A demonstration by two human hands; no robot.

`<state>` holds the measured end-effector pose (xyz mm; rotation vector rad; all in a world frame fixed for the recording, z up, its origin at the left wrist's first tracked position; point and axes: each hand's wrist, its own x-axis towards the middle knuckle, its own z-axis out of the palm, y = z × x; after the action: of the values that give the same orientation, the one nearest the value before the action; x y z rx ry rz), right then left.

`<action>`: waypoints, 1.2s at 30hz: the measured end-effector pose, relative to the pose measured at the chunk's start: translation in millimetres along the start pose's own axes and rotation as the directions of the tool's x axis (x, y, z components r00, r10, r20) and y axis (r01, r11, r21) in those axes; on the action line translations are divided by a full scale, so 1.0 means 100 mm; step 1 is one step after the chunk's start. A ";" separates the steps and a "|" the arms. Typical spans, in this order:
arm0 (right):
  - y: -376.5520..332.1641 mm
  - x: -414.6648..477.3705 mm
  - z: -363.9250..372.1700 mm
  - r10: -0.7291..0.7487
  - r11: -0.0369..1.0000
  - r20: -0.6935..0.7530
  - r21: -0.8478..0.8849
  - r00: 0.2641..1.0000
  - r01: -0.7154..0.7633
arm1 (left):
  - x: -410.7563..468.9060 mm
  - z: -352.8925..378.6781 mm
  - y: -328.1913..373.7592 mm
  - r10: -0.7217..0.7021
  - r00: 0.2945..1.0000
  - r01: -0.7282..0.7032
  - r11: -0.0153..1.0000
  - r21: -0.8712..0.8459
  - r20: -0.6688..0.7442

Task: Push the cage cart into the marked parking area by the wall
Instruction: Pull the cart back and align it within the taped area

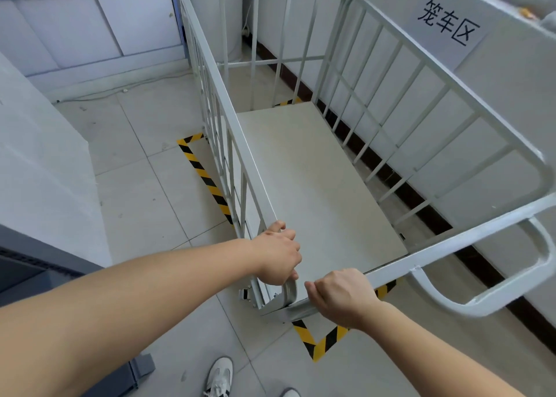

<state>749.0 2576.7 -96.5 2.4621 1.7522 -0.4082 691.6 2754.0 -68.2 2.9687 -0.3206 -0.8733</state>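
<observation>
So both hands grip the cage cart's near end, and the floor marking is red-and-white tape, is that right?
Not quite: the head view shows the floor tape is yellow and black. The left hand and right hand do grip the near end of the cage cart.

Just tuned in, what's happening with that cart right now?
A person holds the near end of the empty cage cart with both hands: the left hand grips the corner, and the right hand grips the top rail. The cart stands alongside the wall and appears mostly inside the yellow-and-black tape outline.
</observation>
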 end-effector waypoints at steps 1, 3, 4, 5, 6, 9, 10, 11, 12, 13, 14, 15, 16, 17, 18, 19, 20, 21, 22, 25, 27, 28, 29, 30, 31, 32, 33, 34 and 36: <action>0.02 0.00 0.00 -0.021 1.000 0.005 0.012 1.000 0.021 | 0.00 -0.01 0.01 -0.015 1.000 0.015 1.000 -0.007 0.013; 0.08 -0.01 -0.01 -0.073 0.997 0.006 0.040 0.997 0.073 | 0.01 -0.06 0.04 -0.048 0.998 0.049 0.999 -0.015 0.046; 0.12 -0.02 -0.06 -0.096 0.995 -0.006 0.041 0.995 0.096 | 0.03 -0.09 0.07 -0.067 0.995 0.069 0.997 -0.033 0.068; 0.20 -0.04 -0.12 -0.105 0.994 -0.023 0.033 0.994 0.106 | 0.05 -0.12 0.12 -0.091 0.992 0.098 0.992 -0.078 0.085; 0.30 -0.06 -0.18 -0.104 0.994 -0.040 0.020 0.994 0.105 | 0.08 -0.14 0.19 -0.115 0.989 0.128 0.981 -0.148 0.096; 0.82 -0.20 -0.30 -0.028 0.999 -0.018 -0.016 0.999 0.028 | 0.21 -0.17 0.58 -0.178 0.983 0.181 0.900 -0.396 0.046; 1.05 -0.29 -0.31 0.011 1.000 0.004 -0.018 1.000 -0.011 | 0.28 -0.19 0.77 -0.205 0.978 0.190 0.853 -0.486 0.023; 1.28 -0.38 -0.32 0.048 0.999 0.014 -0.014 0.999 -0.048 | 0.35 -0.21 0.95 -0.242 0.970 0.211 0.781 -0.588 0.026; 1.51 -0.48 -0.31 0.080 0.997 0.025 -0.016 0.996 -0.079 | 0.44 -0.25 1.10 -0.289 0.956 0.244 0.687 -0.684 0.051; 1.72 -0.58 -0.30 0.101 0.995 0.040 -0.024 0.994 -0.100 | 0.54 -0.29 1.23 -0.344 0.936 0.280 0.597 -0.752 0.076; 1.89 -0.67 -0.28 0.110 0.994 0.049 -0.029 0.993 -0.109 | 0.63 -0.32 1.32 -0.408 0.909 0.317 0.540 -0.780 0.088; 2.04 -0.75 -0.26 0.111 0.993 0.044 -0.032 0.993 -0.110 | 0.70 -0.34 1.38 -0.475 0.876 0.358 0.524 -0.772 0.084; 2.16 -0.81 -0.25 0.108 0.993 0.028 -0.043 0.994 -0.107 | 0.75 -0.34 1.42 -0.535 0.841 0.404 0.528 -0.747 0.077; 2.24 -0.86 -0.26 0.105 0.993 0.009 -0.059 0.994 -0.104 | 0.79 -0.32 1.45 -0.581 0.811 0.446 0.535 -0.718 0.071; 2.32 -0.89 -0.26 0.114 0.991 0.000 -0.069 0.993 -0.114 | 0.81 -0.31 1.47 -0.612 0.789 0.477 0.545 -0.689 0.062; 2.42 -0.93 -0.27 0.136 0.988 -0.007 -0.073 0.991 -0.136 | 0.82 -0.29 1.48 -0.631 0.773 0.500 0.551 -0.668 0.058; 2.52 -0.96 -0.26 0.161 0.984 -0.011 -0.073 0.987 -0.162 | 0.83 -0.27 1.48 -0.646 0.761 0.517 0.551 -0.655 0.057; 2.61 -1.00 -0.26 0.179 0.981 -0.012 -0.073 0.984 -0.180 | 0.83 -0.26 1.49 -0.657 0.752 0.530 0.551 -0.644 0.057; 2.69 -1.03 -0.26 0.184 0.980 -0.010 -0.075 0.983 -0.184 | 0.83 -0.26 1.50 -0.667 0.743 0.540 0.552 -0.635 0.052; 2.77 -1.08 -0.24 0.156 0.984 -0.012 -0.085 0.988 -0.156 | 0.85 -0.24 1.54 -0.691 0.723 0.555 0.576 -0.600 0.004; 2.74 -1.06 -0.20 0.147 0.983 -0.055 -0.099 0.988 -0.152 | 0.84 -0.23 1.55 -0.692 0.721 0.561 0.613 -0.557 -0.035; 2.74 -1.05 -0.18 0.150 0.981 -0.074 -0.110 0.986 -0.157 | 0.84 -0.23 1.55 -0.689 0.724 0.564 0.628 -0.536 -0.044; 2.74 -1.04 -0.17 0.154 0.979 -0.081 -0.120 0.985 -0.163 | 0.84 -0.23 1.55 -0.686 0.726 0.566 0.635 -0.525 -0.047; 2.76 -1.02 -0.15 0.155 0.979 -0.083 -0.122 0.984 -0.164 | 0.85 -0.22 1.55 -0.688 0.724 0.565 0.637 -0.524 -0.055; 2.77 -1.00 -0.13 0.155 0.979 -0.082 -0.120 0.984 -0.164 | 0.86 -0.21 1.54 -0.692 0.719 0.563 0.635 -0.529 -0.067; 2.79 -0.99 -0.12 0.154 0.980 -0.081 -0.114 0.985 -0.163 | 0.87 -0.20 1.53 -0.696 0.713 0.559 0.637 -0.531 -0.084; 2.81 -0.97 -0.12 0.152 0.981 -0.083 -0.113 0.985 -0.161 | 0.88 -0.20 1.52 -0.698 0.710 0.556 0.641 -0.529 -0.099; 2.81 -0.96 -0.11 0.149 0.980 -0.082 -0.119 0.985 -0.158 | 0.88 -0.19 1.51 -0.696 0.709 0.554 0.647 -0.525 -0.110; 2.81 -0.93 -0.12 0.145 0.978 -0.066 -0.142 0.987 -0.153 | 0.88 -0.19 1.51 -0.698 0.707 0.556 0.648 -0.521 -0.115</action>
<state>986.1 2399.4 -82.3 2.4995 1.5412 -0.1912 745.5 2587.8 -85.9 2.6686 0.8876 -0.3817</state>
